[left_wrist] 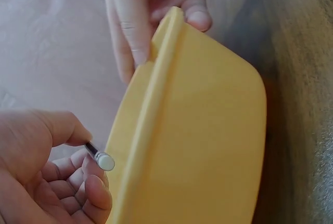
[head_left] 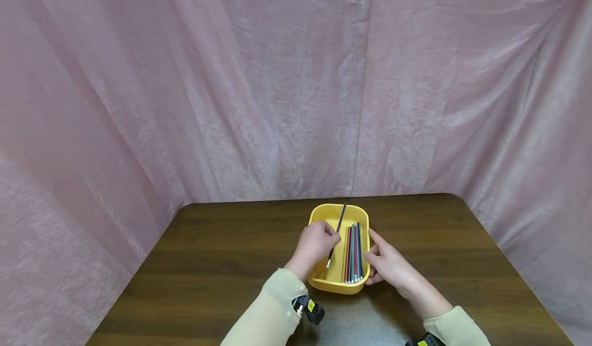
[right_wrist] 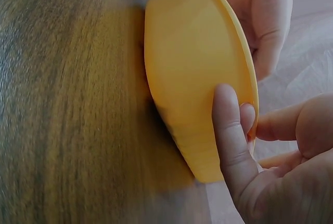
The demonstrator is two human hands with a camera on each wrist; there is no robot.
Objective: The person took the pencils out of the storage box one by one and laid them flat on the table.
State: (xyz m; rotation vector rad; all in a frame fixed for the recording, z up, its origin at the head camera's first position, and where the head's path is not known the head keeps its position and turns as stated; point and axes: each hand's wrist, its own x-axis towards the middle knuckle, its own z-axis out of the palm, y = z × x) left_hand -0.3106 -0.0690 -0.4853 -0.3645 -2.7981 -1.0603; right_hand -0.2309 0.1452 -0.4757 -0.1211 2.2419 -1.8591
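Note:
A yellow rectangular tray [head_left: 331, 286] stands on the table, with several coloured pencils [head_left: 353, 253] lying side by side along its right half. Over the tray's left half, my left hand [head_left: 318, 243] pinches a dark pencil [head_left: 341, 218] between thumb and fingers. That pencil slants, its white eraser end toward me; the eraser [left_wrist: 106, 162] shows up close in the left wrist view. My right hand [head_left: 392, 265] grips the tray's right wall, thumb over the rim and fingers against the outside. In the right wrist view, fingers [right_wrist: 227, 125] press on the yellow outer wall.
The brown wooden table [head_left: 222, 263] extends to both sides of the tray. Behind its far edge hangs a pink velvet curtain [head_left: 296, 89]. Black wrist cameras sit at both cuffs, one of them [head_left: 309, 309] close to the tray's near left corner.

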